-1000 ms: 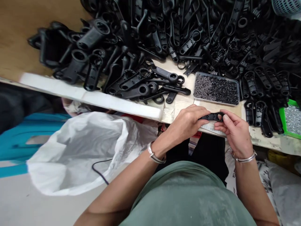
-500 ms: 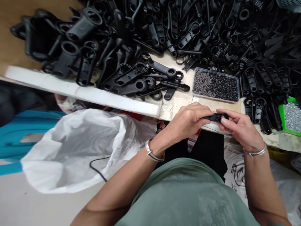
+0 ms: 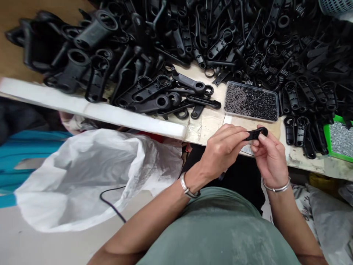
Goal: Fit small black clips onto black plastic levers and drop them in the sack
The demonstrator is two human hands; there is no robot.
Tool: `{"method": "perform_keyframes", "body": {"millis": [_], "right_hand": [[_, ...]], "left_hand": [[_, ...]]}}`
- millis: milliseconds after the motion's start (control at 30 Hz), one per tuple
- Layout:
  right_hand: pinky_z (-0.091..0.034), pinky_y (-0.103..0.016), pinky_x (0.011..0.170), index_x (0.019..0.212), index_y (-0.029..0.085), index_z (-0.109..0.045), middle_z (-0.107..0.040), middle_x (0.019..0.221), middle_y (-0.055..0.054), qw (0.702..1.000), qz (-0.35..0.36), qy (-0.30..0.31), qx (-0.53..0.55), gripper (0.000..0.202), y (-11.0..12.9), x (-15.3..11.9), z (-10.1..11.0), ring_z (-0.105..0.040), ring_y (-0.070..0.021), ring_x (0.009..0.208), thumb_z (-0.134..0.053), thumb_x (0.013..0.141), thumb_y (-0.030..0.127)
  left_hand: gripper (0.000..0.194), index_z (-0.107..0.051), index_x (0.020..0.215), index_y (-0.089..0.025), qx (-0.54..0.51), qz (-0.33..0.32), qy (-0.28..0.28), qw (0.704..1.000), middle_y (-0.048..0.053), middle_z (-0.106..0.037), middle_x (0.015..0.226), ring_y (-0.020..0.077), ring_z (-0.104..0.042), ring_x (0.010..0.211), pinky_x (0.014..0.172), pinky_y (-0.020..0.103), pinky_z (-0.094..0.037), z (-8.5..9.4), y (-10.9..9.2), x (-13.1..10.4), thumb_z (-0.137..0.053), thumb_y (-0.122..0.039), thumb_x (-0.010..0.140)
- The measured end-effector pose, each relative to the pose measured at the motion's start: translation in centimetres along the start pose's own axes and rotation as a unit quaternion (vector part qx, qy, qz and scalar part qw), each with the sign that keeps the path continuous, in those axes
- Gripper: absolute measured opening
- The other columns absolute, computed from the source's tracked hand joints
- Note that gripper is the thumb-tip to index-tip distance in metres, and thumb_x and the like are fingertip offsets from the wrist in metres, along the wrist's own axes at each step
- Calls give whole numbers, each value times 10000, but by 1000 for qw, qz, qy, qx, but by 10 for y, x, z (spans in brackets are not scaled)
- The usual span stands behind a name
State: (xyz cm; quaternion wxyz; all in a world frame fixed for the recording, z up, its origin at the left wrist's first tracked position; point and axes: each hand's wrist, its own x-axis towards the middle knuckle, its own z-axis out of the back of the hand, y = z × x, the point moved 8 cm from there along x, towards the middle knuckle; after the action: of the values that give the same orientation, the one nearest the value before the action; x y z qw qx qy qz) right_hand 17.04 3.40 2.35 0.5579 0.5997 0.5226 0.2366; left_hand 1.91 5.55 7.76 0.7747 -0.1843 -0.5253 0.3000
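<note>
Above table's near edge point(image 3: 204, 137), black plastic part point(image 3: 254, 134) held between both hands. Its left end pinched in fingers of left hand point(image 3: 223, 147); its ringed right end pinched between thumb and fingers of right hand point(image 3: 270, 152). Just beyond, clear box point(image 3: 251, 101) of small dark pieces set on table. Farther out, heaped black parts point(image 3: 182, 40); at right, green tray point(image 3: 339, 138) of small silvery pieces.

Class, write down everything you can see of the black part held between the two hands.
The black part is slim and elongated, with a wider, rounded end at the right, and looks like hard plastic. It is held at the near edge of the bench, its rounded end slightly farther from the body. The left hand grips and hides its other end; the right hand pinches the rounded end. No damage is discernible at this size.
</note>
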Motion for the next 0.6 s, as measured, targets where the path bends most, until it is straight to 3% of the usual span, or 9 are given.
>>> {"method": "perform_keyframes", "body": {"millis": [300,467,600], "right_hand": [[-390,-239,468,1032,177,-685,-540,689,41,983,-6,65,-174,346,17,3,7,-468,-76,518,-779,717,283],[-360,-230,480,1070,176,-692,-527,621,51,969,-17,130,-208,317,16,6,7,-464,-75,504,-754,779,287],[-361,-222,482,1078,180,-700,-548,634,44,963,-29,148,-221,315,14,9,9,-470,-73,511,-755,786,285]], "left_hand": [[75,-690,939,-177,-11,5,70,997,28,-763,943,146,-700,884,815,272,-570,2,11,5,-678,-177,865],[74,-704,928,-178,-32,19,91,995,21,-764,934,142,-703,857,796,257,-570,2,13,6,-691,-190,856],[85,-712,933,-186,-33,37,107,993,20,-765,938,144,-704,860,799,259,-568,0,15,6,-698,-182,849]]}}
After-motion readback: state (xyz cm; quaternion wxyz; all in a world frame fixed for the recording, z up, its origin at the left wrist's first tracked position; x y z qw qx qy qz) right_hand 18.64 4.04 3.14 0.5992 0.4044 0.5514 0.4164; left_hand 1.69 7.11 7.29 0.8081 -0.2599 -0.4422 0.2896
